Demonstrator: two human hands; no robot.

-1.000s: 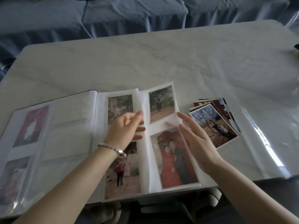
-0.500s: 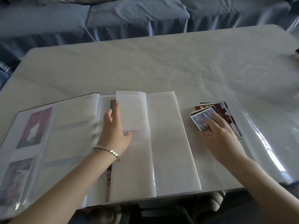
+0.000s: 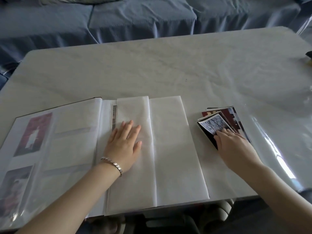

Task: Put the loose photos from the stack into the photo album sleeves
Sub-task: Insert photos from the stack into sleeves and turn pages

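The left hand (image 3: 125, 142) lies flat, fingers straight, on a blank page of the open album (image 3: 175, 149), grasping nothing. The right hand (image 3: 234, 142) rests its fingers on the fanned stack (image 3: 226, 114) beside the album on the counter (image 3: 152, 65). Whether its thumb grips the top photo (image 3: 211, 124), I cannot tell. Glossy prints may cling, so two could lift together.

One album (image 3: 175, 149), two hands (image 3: 124, 142) (image 3: 233, 145), perhaps five photos (image 3: 213, 123)

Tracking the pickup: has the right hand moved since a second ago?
Yes. The right hand went rightward, off the right page of the album and onto the photo stack beside it.
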